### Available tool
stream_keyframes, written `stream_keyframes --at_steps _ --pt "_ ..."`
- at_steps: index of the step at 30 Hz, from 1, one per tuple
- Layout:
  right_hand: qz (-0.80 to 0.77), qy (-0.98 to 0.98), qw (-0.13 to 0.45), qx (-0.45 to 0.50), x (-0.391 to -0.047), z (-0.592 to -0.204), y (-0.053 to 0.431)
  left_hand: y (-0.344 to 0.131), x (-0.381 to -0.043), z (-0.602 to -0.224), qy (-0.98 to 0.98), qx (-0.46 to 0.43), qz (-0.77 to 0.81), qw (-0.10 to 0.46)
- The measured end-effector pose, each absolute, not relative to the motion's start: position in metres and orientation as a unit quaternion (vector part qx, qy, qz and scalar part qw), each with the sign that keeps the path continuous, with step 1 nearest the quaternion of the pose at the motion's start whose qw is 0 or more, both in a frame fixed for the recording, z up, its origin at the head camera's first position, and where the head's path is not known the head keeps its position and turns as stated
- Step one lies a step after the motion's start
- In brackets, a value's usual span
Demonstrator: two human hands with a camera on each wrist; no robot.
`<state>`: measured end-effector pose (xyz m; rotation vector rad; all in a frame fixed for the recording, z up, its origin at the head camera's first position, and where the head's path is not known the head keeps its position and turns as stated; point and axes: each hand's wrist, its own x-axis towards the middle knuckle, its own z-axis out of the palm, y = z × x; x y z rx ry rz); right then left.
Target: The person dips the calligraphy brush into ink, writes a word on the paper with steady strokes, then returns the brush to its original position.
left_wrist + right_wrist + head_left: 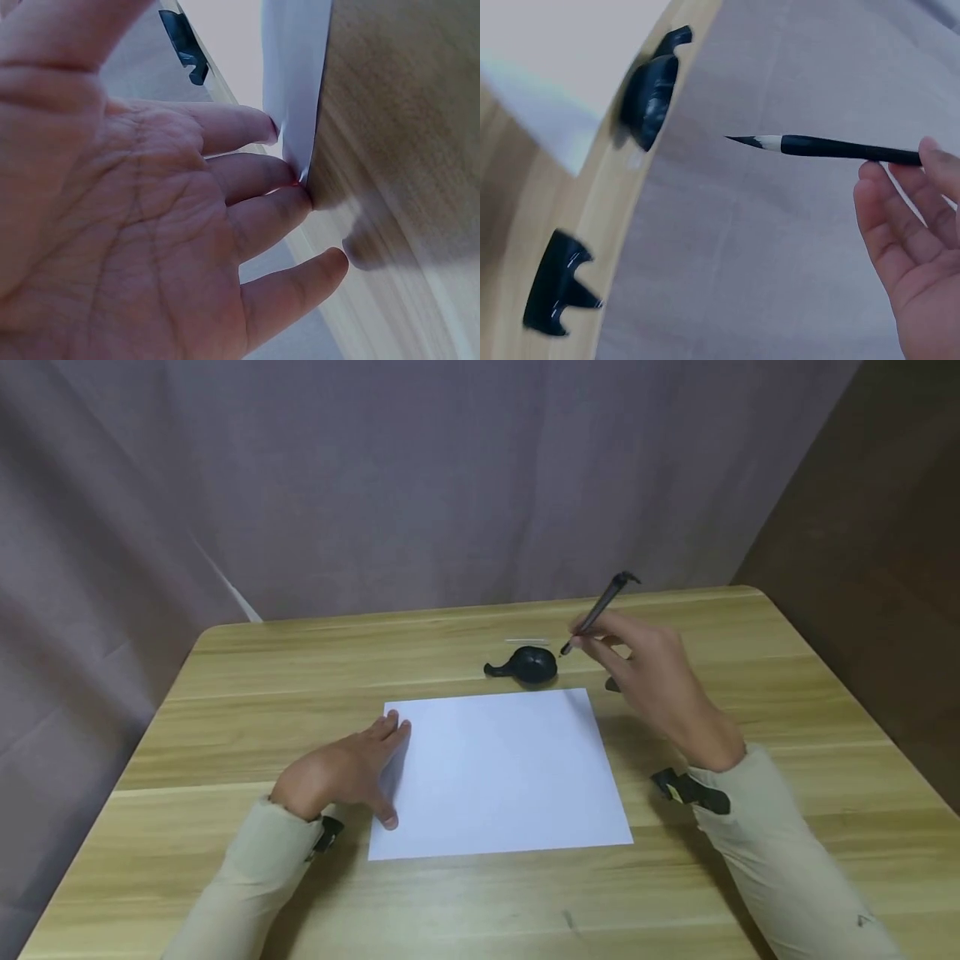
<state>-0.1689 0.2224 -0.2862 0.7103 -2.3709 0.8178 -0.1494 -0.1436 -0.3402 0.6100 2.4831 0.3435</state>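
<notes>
My right hand [652, 668] pinches a calligraphy brush [603, 604] by its dark handle, tip slanting down beside a black gourd-shaped dish [532, 666]. In the right wrist view, the brush [817, 147] shows a black pointed tip with white bristles above it. A sheet of white paper [502, 777] lies in the middle of the table. My left hand [337, 772] rests at the sheet's left edge, fingers spread and thumb on the paper. Seen in the left wrist view, its fingertips [296, 196] meet the table by the paper's edge.
A black brush rest [551, 285] with notches stands right of the dish, mostly behind my right hand in the head view. Behind the dish lies a thin clear strip [527, 641]. A grey curtain [450, 485] hangs past the wooden table's far edge [337, 621].
</notes>
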Motion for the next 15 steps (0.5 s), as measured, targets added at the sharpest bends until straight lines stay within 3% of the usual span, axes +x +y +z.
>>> stream_keyframes --at_steps 8,15 --pt "0.37 -0.854 0.29 0.225 -0.183 -0.28 0.203 -0.144 -0.151 -0.34 0.923 0.223 0.129 0.286" --pt "0.393 -0.864 0.256 0.185 -0.19 -0.295 0.203 -0.144 -0.15 -0.343 0.921 0.226 0.14 0.286"
